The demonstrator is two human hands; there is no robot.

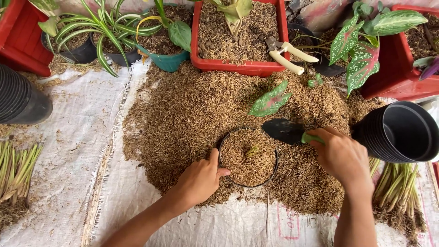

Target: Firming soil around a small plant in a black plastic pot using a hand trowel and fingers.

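Nearest camera: both forearms enter from the bottom edge over a white woven sack (73,137) spread on the floor.
Left hand (199,180): resting on the husk at the pot's lower-left rim; thumb laid along the rim, fingers curled under. Grip closed loosely, holding nothing; it only touches and steadies the pot.
Right hand (343,155): grip clamped around the green handle of a trowel (283,130).
Trowel axis: roughly level across the view, handle to the right, dark blade pointing left, its tip just above the pot's upper-right rim.
Pot location: small black pot (248,158) sits in the middle of a husk pile (183,114), filled nearly to the rim, with a pale shoot (252,150) near its centre.
Key relation: pot lies between the two hands; down and left of the blade, right of the left hand. Left hand is touching it; right hand stands apart, reaching it only through the blade.
Surroundings: variegated leaf (270,100) lying just above the blade; stack of black pots (402,132) on its side, just right of the right hand; cream-handled pruners (288,52) on the red planter (242,66) above; bundles of cut shoots (16,169) at far left.
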